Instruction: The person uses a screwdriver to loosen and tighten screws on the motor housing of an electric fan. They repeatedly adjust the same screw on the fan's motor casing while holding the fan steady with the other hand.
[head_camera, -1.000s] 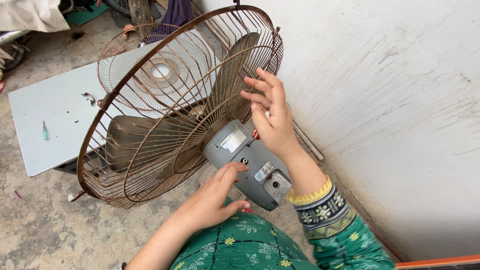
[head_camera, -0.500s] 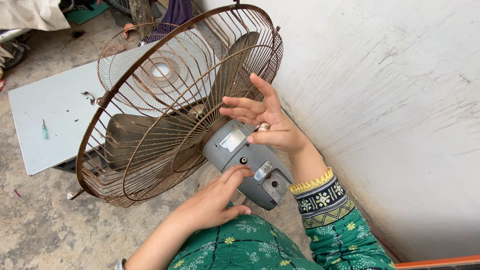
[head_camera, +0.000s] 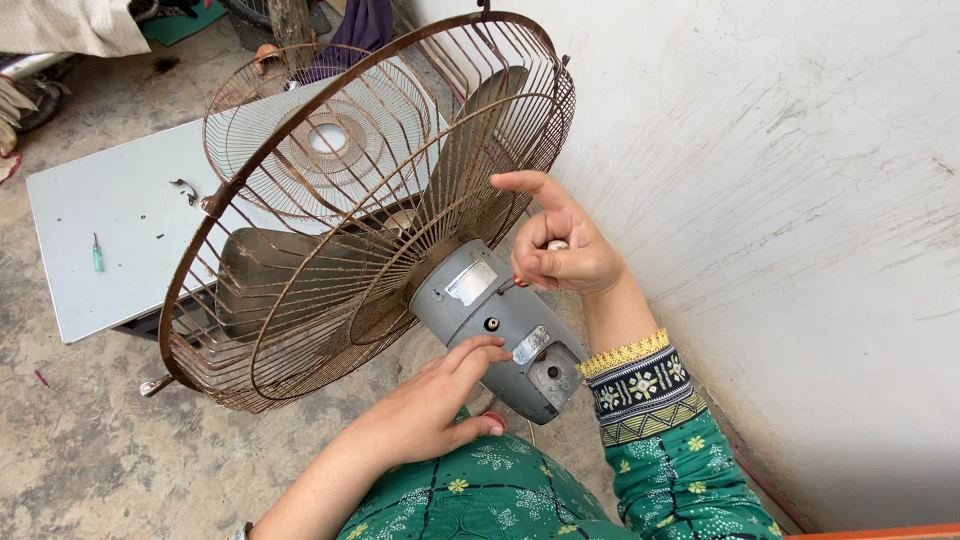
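**Inspector:** Position of the fan?

**Assistant:** The fan (head_camera: 370, 220) is tilted, held up off the concrete floor (head_camera: 90, 450) close to the white wall (head_camera: 800, 200). Its grey motor housing (head_camera: 495, 325) points back at the person; the rusty rear guard (head_camera: 350, 290) and the blades (head_camera: 460, 160) face away.

**Inspector:** Left hand?

**Assistant:** The left hand (head_camera: 430, 405) lies half open under the housing, fingers loosely curved. The fingertips (head_camera: 490, 350) touch the housing's lower side near a small metal plate. It steadies the housing and does not wrap around it.

**Inspector:** Right hand?

**Assistant:** The right hand (head_camera: 560, 245) is mostly curled, just beside the top of the housing behind the guard. The index finger sticks out straight. Thumb and other fingers are pinched on a small pale knob (head_camera: 557, 244); most of it is hidden, so I cannot tell exactly what it is.

**Inspector:** Surroundings?

**Assistant:** A loose front guard (head_camera: 300, 130) lies on a grey panel (head_camera: 110, 230) beyond the fan. On the panel are a green screwdriver (head_camera: 97, 253) and a small metal clip (head_camera: 186, 189), well apart from both hands.
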